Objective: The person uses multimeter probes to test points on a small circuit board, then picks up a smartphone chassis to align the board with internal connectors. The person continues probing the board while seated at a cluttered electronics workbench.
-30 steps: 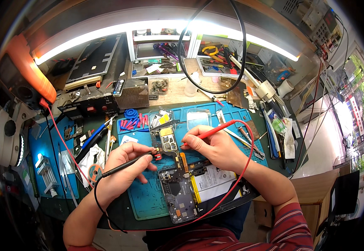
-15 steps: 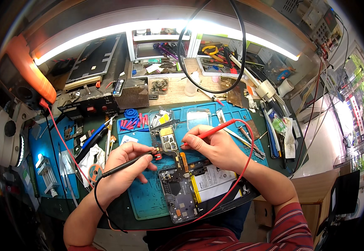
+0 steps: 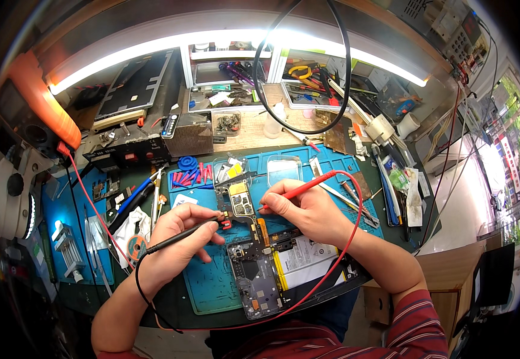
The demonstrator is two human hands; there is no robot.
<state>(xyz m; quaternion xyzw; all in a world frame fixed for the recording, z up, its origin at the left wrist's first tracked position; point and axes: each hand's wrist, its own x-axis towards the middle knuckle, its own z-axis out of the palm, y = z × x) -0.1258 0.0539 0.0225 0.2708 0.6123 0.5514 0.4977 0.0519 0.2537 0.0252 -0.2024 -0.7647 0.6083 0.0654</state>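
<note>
My left hand is closed round a black multimeter probe, its tip end by the left edge of a phone circuit board. Between the fingers of my right hand is a red multimeter probe, held just right of that board; whether its tip touches anything is too small to tell. An orange flex cable runs down from the board to the opened phone body, where a white battery with yellow edges lies. Below, a blue work mat shows.
An orange-cased multimeter stands at the far left, a red lead running from it. A black cable loop hangs over the bench. Tweezers and tools lie at the left. A clear plastic box and small red pieces sit beyond my hands.
</note>
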